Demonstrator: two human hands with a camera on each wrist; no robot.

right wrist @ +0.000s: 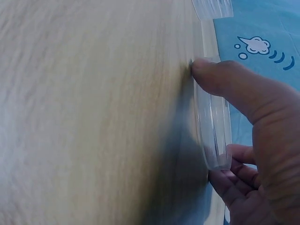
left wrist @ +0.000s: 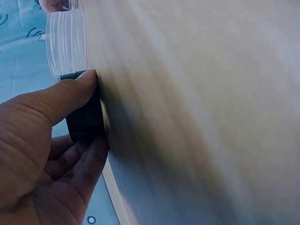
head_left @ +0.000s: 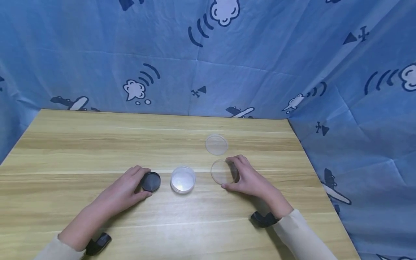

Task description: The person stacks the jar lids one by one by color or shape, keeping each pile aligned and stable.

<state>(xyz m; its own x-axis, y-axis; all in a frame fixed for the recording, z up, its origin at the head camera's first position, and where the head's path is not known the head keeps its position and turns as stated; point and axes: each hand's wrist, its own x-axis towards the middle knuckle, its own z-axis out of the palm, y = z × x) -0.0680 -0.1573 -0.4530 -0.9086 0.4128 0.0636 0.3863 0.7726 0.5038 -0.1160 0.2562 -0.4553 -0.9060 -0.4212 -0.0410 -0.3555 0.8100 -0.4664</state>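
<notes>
My left hand (head_left: 129, 188) pinches a short, round black container (head_left: 151, 181) between thumb and fingers, low on the table. Its dark side wall (left wrist: 86, 117) shows between thumb and fingertips in the left wrist view. Over on the right, my right hand (head_left: 244, 177) grips a shallow, clear round dish (head_left: 222, 172) by opposite edges. From the right wrist it appears edge-on, a low transparent wall (right wrist: 213, 126). Between the hands stands a taller clear round tub (head_left: 183, 179) with ridged sides, apart from both hands. A thin, clear disc (head_left: 216, 144) lies just behind the dish.
The wooden table (head_left: 97, 144) ends at the back and right against a blue printed cloth (head_left: 169, 43). Black bands (head_left: 264, 219) sit on both wrists, beside light sleeves.
</notes>
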